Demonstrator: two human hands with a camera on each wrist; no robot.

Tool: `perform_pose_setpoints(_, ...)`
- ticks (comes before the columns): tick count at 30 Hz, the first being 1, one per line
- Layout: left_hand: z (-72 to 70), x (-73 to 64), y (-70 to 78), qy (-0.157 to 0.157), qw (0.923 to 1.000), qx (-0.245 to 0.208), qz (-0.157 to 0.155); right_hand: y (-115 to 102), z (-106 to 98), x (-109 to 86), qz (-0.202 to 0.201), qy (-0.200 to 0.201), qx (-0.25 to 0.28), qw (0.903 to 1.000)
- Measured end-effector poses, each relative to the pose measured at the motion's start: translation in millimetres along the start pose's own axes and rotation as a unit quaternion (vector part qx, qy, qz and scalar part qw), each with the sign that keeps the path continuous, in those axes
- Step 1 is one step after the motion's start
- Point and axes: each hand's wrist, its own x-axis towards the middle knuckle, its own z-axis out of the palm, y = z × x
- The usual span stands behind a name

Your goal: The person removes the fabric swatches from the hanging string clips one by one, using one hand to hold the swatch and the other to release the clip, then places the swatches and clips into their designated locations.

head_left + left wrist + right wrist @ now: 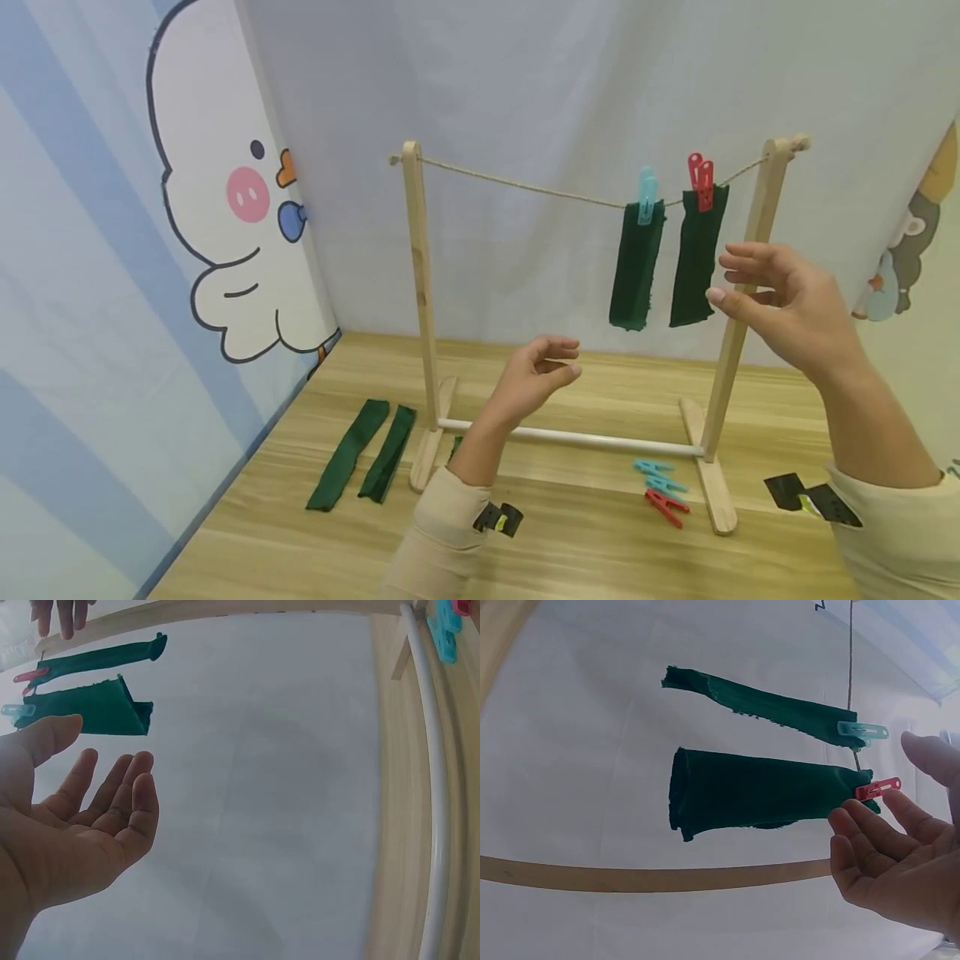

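Observation:
Two dark green cloth strips hang from a rope (525, 185) strung between wooden posts. A light blue clothespin (647, 198) fastens the left strip (636, 271); a red clothespin (703, 185) fastens the right strip (697, 262). My right hand (787, 304) is raised beside the right strip, empty, its fingers loosely bent with thumb and fingertips apart. Lower down, in front of the stand's middle, my left hand (536, 379) is also empty, palm upward in the left wrist view with fingers relaxed and spread from the thumb.
Two more green strips (348, 454) (388, 454) lie on the table at the left, and part of another (456, 446) shows behind the left forearm. Blue clothespins (660, 477) and a red clothespin (666, 507) lie near the stand's right foot (712, 492). A white bar (585, 437) joins the feet.

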Motion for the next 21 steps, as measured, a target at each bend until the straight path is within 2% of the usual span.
perform_pose_setpoints(6,11.7,16.3,-1.2,0.021,0.9994,-0.022,0.014,-6.4,-1.5,6.7,-0.02,-0.003,0.02,0.9996)
perform_pose_setpoints(12,20.7,31.5,0.5,0.031,0.9984,-0.046,0.007,-11.9,1.1,15.7,-0.05,0.003,0.032,0.9982)
perform_pose_setpoints(21,33.8,46.5,4.7,0.024,0.9953,-0.094,0.003,-21.1,3.2,26.9,-0.045,0.003,0.017,0.9988)
